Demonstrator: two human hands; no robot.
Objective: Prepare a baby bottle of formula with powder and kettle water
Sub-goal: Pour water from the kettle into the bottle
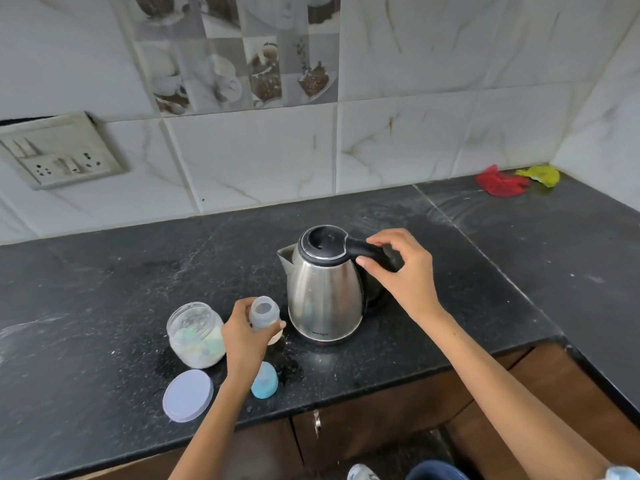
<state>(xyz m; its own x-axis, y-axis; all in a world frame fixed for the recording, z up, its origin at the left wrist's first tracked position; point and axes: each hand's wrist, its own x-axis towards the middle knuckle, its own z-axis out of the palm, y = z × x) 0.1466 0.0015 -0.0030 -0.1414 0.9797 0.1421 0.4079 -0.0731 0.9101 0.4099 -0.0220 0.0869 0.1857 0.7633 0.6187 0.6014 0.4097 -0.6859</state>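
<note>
A steel kettle [323, 289] with a black lid stands on the dark counter [104, 289], spout to the left. My right hand [403, 268] curls around its black handle, thumb under and fingers over it. My left hand [247, 336] holds an open, uncapped baby bottle [265, 311] upright just left of the kettle. A clear jar [195, 334] of white powder, lid off, stands to the left of that hand. Its flat lid [188, 394] lies nearer the counter's front edge. The bottle's blue cap with teat [265, 381] lies by my left wrist.
A socket plate [59, 150] sits on the tiled wall at the left. Red [500, 181] and yellow [540, 174] crumpled bags lie in the far right corner. The counter turns along the right wall. Wooden cabinet doors [381, 420] lie below the front edge.
</note>
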